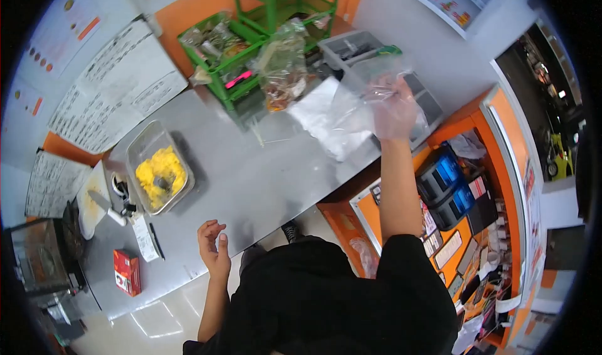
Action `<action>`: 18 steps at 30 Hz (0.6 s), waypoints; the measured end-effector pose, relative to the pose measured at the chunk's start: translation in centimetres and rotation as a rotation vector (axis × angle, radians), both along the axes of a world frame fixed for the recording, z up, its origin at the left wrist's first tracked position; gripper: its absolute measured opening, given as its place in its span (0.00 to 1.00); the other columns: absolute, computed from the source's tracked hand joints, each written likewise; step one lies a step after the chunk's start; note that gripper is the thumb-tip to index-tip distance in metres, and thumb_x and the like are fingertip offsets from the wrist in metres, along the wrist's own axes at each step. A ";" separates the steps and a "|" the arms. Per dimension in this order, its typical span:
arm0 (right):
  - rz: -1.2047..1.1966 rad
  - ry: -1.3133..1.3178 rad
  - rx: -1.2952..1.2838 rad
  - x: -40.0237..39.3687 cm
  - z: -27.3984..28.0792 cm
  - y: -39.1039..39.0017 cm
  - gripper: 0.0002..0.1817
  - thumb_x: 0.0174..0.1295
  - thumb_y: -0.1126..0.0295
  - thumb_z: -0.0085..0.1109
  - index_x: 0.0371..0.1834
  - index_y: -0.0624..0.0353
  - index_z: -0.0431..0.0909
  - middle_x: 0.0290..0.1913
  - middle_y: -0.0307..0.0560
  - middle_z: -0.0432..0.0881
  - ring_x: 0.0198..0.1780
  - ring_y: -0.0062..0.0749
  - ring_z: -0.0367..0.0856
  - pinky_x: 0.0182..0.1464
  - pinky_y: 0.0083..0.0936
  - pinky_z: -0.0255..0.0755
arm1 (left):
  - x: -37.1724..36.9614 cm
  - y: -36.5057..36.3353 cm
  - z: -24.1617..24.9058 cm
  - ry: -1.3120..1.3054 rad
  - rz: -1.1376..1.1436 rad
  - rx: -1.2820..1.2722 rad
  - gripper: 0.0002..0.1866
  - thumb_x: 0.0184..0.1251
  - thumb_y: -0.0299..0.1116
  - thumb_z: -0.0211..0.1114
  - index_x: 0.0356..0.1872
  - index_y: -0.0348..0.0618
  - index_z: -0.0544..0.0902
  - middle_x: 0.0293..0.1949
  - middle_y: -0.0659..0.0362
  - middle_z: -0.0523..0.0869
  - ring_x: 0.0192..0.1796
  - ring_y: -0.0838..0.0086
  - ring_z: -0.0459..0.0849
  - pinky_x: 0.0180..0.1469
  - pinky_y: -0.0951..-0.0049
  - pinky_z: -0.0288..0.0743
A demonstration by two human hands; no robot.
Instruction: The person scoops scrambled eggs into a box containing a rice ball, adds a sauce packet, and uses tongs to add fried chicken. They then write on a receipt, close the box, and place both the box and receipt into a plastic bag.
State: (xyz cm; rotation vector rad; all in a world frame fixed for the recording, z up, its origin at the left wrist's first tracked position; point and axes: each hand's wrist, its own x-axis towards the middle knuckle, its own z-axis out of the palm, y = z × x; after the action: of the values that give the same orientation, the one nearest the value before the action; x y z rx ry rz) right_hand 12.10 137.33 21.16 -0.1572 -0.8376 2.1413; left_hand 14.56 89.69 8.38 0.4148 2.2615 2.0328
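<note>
"Across the middle of the frame, largest item?"

"Steel counter point(251, 173). Next, upper centre: green rack point(216, 79), loaded."

"Upper right?"

"Grey tray point(331, 55), compartmented; left of it, a white sheet point(323, 117)."

"Left of centre?"

"Clear tub point(139, 143), yellow food point(160, 170) inside."

"Smaller pieces?"

"Clear plastic film point(357, 104), upper right, around the right hand point(396, 107) and hanging over the sheet. Worn or gripped, and how far the fingers close: cannot tell. Left hand point(216, 245), lower centre: half-curled, thumb apart, holding nothing."

"Handling note?"

"Film probably clings and tears easily; best spread gently, clear of the tray's rim, free hand steadying its edge."
</note>
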 end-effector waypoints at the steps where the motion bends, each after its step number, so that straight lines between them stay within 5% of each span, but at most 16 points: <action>1: 0.045 0.002 0.146 1.1 2.6 -1.9 0.23 0.73 0.49 0.50 0.42 0.61 0.79 0.37 0.47 0.83 0.41 0.37 0.80 0.50 0.37 0.73 | -0.3 1.2 0.3 -0.070 -0.054 0.074 0.21 0.68 0.34 0.65 0.59 0.38 0.74 0.62 0.50 0.72 0.65 0.58 0.73 0.65 0.56 0.70; 2: 0.089 0.000 0.290 2.1 3.9 -4.1 0.27 0.73 0.46 0.47 0.48 0.62 0.78 0.42 0.50 0.83 0.45 0.39 0.80 0.54 0.41 0.71 | -0.4 2.3 0.8 -0.142 -0.110 0.144 0.24 0.68 0.36 0.66 0.62 0.38 0.72 0.63 0.50 0.72 0.66 0.58 0.72 0.67 0.55 0.68; 3: 0.218 -0.097 0.444 2.7 3.9 -5.8 0.36 0.68 0.33 0.44 0.37 0.60 0.81 0.39 0.46 0.83 0.46 0.33 0.81 0.53 0.34 0.74 | -0.4 4.0 1.6 -0.146 -0.108 0.151 0.25 0.67 0.34 0.66 0.63 0.38 0.72 0.64 0.51 0.72 0.65 0.59 0.73 0.66 0.55 0.69; 5: 0.444 0.062 0.452 5.2 0.7 -11.9 0.28 0.58 0.50 0.71 0.52 0.59 0.78 0.50 0.44 0.81 0.53 0.30 0.78 0.57 0.30 0.72 | -0.5 7.5 3.0 -0.142 -0.109 0.169 0.28 0.65 0.30 0.67 0.66 0.39 0.70 0.65 0.52 0.71 0.63 0.61 0.75 0.66 0.55 0.71; 7: 0.621 0.131 0.911 7.0 0.8 -16.3 0.34 0.52 0.73 0.72 0.64 0.59 0.70 0.56 0.44 0.80 0.59 0.32 0.77 0.62 0.33 0.71 | -3.7 5.8 -3.2 -0.367 -0.237 0.423 0.31 0.65 0.30 0.66 0.69 0.38 0.67 0.67 0.52 0.69 0.64 0.59 0.75 0.67 0.55 0.70; 9: 1.040 0.189 -0.080 9.7 -1.0 -21.1 0.30 0.54 0.81 0.65 0.63 0.61 0.71 0.57 0.46 0.79 0.60 0.32 0.77 0.61 0.33 0.73 | -6.6 1.2 -9.1 -0.573 -0.325 0.597 0.32 0.66 0.37 0.64 0.70 0.39 0.67 0.68 0.52 0.69 0.66 0.58 0.74 0.68 0.54 0.68; 11: 0.937 0.091 -0.163 9.7 -3.8 -20.6 0.26 0.56 0.83 0.60 0.61 0.63 0.73 0.56 0.47 0.80 0.58 0.33 0.79 0.61 0.33 0.72 | -7.5 -2.8 -9.4 -0.665 -0.341 0.670 0.34 0.66 0.45 0.63 0.69 0.39 0.68 0.69 0.51 0.69 0.68 0.57 0.72 0.70 0.52 0.67; 15: 0.843 -0.196 -0.044 10.2 -2.7 -15.8 0.16 0.67 0.75 0.58 0.58 0.64 0.75 0.52 0.52 0.84 0.52 0.33 0.83 0.54 0.32 0.79 | -4.2 2.8 3.4 -0.599 -0.311 0.760 0.38 0.67 0.51 0.63 0.69 0.34 0.67 0.74 0.47 0.62 0.71 0.52 0.68 0.71 0.51 0.65; 18: 0.779 -0.355 -0.058 11.1 -3.4 -15.7 0.13 0.70 0.70 0.58 0.53 0.66 0.76 0.51 0.54 0.85 0.45 0.32 0.85 0.46 0.30 0.81 | -4.1 3.9 3.4 -0.738 -0.612 0.904 0.41 0.63 0.56 0.65 0.68 0.35 0.68 0.75 0.45 0.60 0.72 0.52 0.67 0.72 0.49 0.63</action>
State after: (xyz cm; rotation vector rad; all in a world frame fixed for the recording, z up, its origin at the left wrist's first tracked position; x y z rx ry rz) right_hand 23.20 121.59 17.77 -0.2807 -1.1745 2.9219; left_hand 10.42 93.56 11.74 0.2632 0.6375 2.1847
